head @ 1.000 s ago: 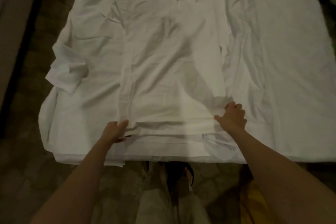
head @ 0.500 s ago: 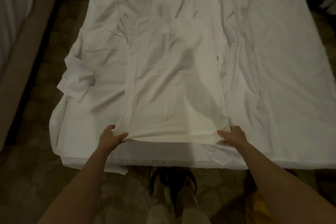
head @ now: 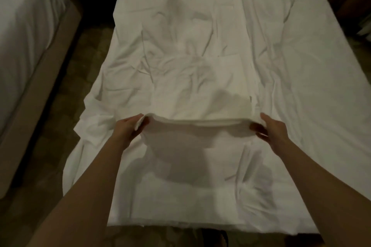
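A long folded white sheet point(head: 196, 90) lies lengthwise down the middle of a bed point(head: 313, 106) covered in white cloth. Its near end is lifted off the bed and carried away from me, casting a shadow on the cloth below. My left hand point(head: 128, 128) grips the left corner of that lifted end, fingers curled round the edge. My right hand point(head: 271, 130) grips the right corner the same way. The stretched edge between my hands sags slightly.
A second bed point(head: 26, 32) with a white cover and a tan base stands at the left, across a narrow strip of patterned floor point(head: 80, 70). Loose cloth bunches at the bed's left edge point(head: 94, 110). Dark furniture stands at the far right.
Both hands have lifted the near end of the folded sheet off the bed's foot and moved it forward over the rest of the sheet. The camera has moved forward with them.
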`<action>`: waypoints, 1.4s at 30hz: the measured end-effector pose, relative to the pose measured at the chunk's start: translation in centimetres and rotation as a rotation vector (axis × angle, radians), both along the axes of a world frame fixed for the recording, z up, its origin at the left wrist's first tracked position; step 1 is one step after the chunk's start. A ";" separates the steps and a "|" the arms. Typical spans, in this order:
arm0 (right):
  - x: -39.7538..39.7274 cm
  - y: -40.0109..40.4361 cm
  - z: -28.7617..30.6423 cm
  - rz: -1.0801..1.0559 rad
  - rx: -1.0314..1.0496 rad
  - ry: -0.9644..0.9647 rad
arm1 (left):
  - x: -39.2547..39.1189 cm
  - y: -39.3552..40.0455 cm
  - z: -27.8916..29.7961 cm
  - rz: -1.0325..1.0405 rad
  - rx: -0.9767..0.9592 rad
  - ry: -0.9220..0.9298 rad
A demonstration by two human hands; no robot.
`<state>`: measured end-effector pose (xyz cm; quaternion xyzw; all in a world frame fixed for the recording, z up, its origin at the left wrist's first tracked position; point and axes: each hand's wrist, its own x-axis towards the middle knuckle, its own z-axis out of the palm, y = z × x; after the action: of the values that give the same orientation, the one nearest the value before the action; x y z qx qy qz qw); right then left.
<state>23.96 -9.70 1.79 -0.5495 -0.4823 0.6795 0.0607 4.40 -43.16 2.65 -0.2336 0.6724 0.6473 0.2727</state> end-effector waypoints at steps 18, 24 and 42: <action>-22.8 9.8 -3.1 -0.139 0.173 -0.025 | -20.4 10.4 -5.9 -0.063 -0.294 0.214; -26.0 12.7 -5.7 -0.086 0.185 -0.093 | -24.2 12.6 -8.3 -0.055 -0.393 0.205; -21.3 11.2 -10.4 0.391 0.547 -0.420 | -16.8 10.5 -12.3 -0.387 -0.618 0.099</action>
<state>2.69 1.50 -8.61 -0.5379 -0.7429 0.3975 -0.0257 -12.39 -32.69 -9.67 -0.1416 0.8802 0.3606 0.2740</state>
